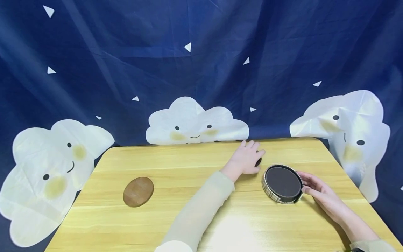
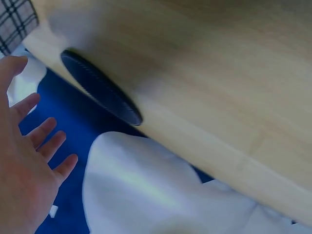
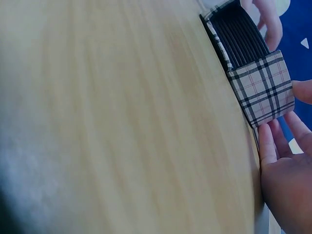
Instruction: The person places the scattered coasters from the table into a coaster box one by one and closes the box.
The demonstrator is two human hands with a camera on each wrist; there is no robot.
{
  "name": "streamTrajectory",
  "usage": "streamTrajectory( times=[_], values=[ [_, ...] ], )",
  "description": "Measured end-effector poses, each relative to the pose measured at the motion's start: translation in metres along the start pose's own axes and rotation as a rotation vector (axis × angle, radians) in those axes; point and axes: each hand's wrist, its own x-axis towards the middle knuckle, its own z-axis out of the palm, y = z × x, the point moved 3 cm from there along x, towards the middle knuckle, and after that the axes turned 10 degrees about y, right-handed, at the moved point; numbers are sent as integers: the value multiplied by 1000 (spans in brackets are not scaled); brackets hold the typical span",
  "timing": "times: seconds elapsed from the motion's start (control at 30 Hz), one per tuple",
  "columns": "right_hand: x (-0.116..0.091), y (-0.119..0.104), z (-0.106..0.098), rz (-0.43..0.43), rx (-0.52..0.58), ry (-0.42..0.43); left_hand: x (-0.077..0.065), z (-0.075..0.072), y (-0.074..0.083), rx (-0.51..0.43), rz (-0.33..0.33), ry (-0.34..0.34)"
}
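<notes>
A round plaid-sided holder (image 1: 282, 183) filled with a stack of dark coasters stands on the right of the table, and my right hand (image 1: 324, 196) holds its right side. In the right wrist view the thumb lies at the rim of the plaid wall (image 3: 263, 90) and the fingertips (image 3: 267, 141) touch its lower side. My left hand (image 1: 247, 159) hovers with spread fingers over a black stitched coaster (image 2: 100, 87) farther back. In the left wrist view a gap shows between hand and coaster. A brown round coaster (image 1: 138, 191) lies at left.
The wooden table (image 1: 176, 162) has rounded far corners. Directly behind it hangs a dark blue curtain (image 1: 157, 70) with white clouds and triangles. The left forearm's pale sleeve (image 1: 198, 210) crosses the table's middle.
</notes>
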Motion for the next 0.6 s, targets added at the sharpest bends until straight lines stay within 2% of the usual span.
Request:
streamTrajectory(
  times=[0.17,0.4,0.6],
  values=[
    [-1,0,1,5,-6,12,0,10,-5,-55,-60,-22],
    [-1,0,3,9,-27,18,1,26,-9,-90,-112,-47],
    [0,-2,1,16,-37,32,6,33,-9,-132,-163,-66]
  ],
)
